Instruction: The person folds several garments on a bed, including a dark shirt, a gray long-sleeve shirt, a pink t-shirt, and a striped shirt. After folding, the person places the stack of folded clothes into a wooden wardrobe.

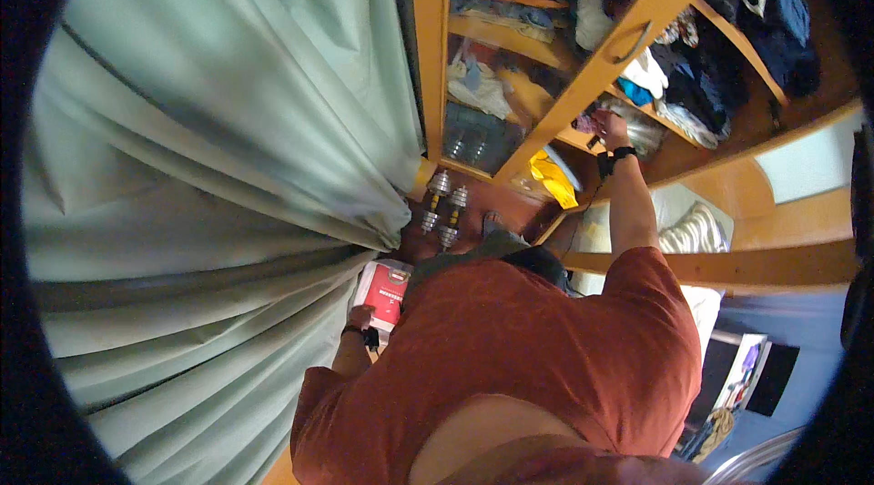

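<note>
Low on my left side, my left hand (362, 316) grips the edge of a red and white package (390, 290), which hangs beside the curtain. My right arm stretches forward to an open wooden wardrobe (546, 135). There my right hand (615, 127) is at a lower shelf, its fingers drawn in by a small reddish patterned item (587, 123). What those fingers hold is too small and dark to make out. Folded clothes (645, 74) lie on the shelf just beyond that hand. Both wrists wear black straps.
The wardrobe's glass door (510, 57) stands ajar to the left of my right arm. Two dumbbells (444, 209) lie on the reddish floor. A yellow bag (552, 177) sits at the wardrobe's bottom. Pale green curtains (228, 139) fill the left side. A wooden rail (710, 268) crosses on the right.
</note>
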`<state>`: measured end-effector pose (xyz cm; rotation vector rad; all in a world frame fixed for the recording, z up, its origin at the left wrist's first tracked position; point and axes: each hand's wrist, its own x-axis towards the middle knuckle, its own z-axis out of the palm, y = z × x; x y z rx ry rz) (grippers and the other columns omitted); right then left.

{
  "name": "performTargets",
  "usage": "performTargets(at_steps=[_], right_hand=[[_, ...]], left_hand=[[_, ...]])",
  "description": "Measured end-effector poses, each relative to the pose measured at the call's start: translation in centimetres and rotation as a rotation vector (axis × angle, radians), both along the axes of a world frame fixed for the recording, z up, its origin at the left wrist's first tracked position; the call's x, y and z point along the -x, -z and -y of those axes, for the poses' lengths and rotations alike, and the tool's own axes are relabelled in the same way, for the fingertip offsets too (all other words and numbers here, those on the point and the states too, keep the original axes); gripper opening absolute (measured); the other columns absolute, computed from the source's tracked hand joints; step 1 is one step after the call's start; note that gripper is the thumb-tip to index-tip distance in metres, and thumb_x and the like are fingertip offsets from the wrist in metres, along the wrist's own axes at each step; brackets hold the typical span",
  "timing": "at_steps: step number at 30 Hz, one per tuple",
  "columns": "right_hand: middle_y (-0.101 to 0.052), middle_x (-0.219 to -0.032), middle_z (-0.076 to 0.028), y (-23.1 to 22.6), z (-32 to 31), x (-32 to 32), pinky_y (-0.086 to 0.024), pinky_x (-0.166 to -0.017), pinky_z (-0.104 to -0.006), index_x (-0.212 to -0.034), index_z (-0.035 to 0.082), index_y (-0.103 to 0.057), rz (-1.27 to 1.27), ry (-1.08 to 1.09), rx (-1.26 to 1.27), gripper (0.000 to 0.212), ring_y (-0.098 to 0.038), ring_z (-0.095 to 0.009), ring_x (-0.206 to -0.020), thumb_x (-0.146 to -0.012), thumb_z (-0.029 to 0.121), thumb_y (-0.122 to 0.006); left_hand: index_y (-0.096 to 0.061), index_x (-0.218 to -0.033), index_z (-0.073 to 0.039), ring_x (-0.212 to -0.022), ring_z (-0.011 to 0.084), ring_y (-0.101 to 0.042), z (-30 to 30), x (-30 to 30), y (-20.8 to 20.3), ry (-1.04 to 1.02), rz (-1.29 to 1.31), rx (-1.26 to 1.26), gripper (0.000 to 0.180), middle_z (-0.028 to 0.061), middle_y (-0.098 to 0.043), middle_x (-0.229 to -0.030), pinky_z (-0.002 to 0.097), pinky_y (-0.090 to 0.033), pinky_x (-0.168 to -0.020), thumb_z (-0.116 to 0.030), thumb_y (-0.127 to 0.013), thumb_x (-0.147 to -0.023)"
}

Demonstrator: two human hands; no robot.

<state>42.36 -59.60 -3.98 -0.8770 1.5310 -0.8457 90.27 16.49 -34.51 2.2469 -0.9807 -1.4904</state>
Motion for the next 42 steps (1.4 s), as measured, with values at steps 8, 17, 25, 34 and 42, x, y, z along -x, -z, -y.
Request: performTargets(at_steps=[8,17,25,34,42], right_hand=[[-0.072,-0.121,-0.011,1.5,9.6,-1.0,-0.058,-0.084,-0.0408,-0.132,0.007,-0.062,0.034,-0.425,-0.029,0.033,-0.071,-0.024,-0.105,-0.108,0.026,-0.051],[-0.071,-0.121,-0.011,4.7,14.7,-1.9,-0.058,-0.084,-0.0411,-0.132,0.007,-0.061,0.186,-0.421,-0.135,0.032,-0.07,-0.024,-0.105,-0.107,0.024,-0.052],[-0.071,-0.121,-0.011,7.4,15.3,-4.3,-0.059,-0.083,-0.0413,-0.131,0.008,-0.061,0.285,-0.353,-0.231,0.031,-0.07,-0.025,-0.105,-0.105,0.023,-0.053],[-0.07,-0.121,-0.012,9.1,18.2,-10.4,-0.059,-0.083,-0.0416,-0.13,0.008,-0.06,0.323,-0.383,-0.21,0.03,-0.069,-0.025,-0.105,-0.104,0.021,-0.054],[-0.069,-0.12,-0.012,8.3,17.6,-11.4,-0.059,-0.082,-0.0419,-0.13,0.008,-0.059,0.367,-0.358,-0.164,0.03,-0.068,-0.025,-0.105,-0.102,0.019,-0.055]], left_hand=[[-0.075,-0.113,-0.012,-0.099,0.0296,-0.075,0.8,6.1,-5.3,0.25,0.188,-0.009,0.03,0.0104,-0.079,-0.108,0.0456,-0.059,-0.089,-0.018,-0.05,-0.098],[-0.08,-0.113,-0.012,-0.084,0.019,-0.072,9.1,8.4,-7.2,-0.328,-0.003,0.057,0.025,0.0098,-0.08,-0.102,0.0377,-0.058,-0.082,-0.029,-0.068,-0.099],[-0.081,-0.109,-0.009,-0.102,0.0291,-0.075,10.3,14.0,-12.0,-0.627,0.0,-0.135,0.021,0.0154,-0.079,-0.108,0.0406,-0.058,-0.089,-0.023,-0.073,-0.096],[-0.079,-0.109,-0.014,-0.097,0.0348,-0.075,4.3,22.9,-12.7,-0.755,-0.068,-0.26,0.02,0.0135,-0.078,-0.11,0.0422,-0.059,-0.086,-0.021,-0.068,-0.094],[-0.079,-0.106,-0.008,-0.082,0.0208,-0.072,1.6,25.4,-11.9,-1.065,-0.257,-0.081,0.019,0.0106,-0.077,-0.092,0.0338,-0.057,-0.074,-0.016,-0.066,-0.095]])
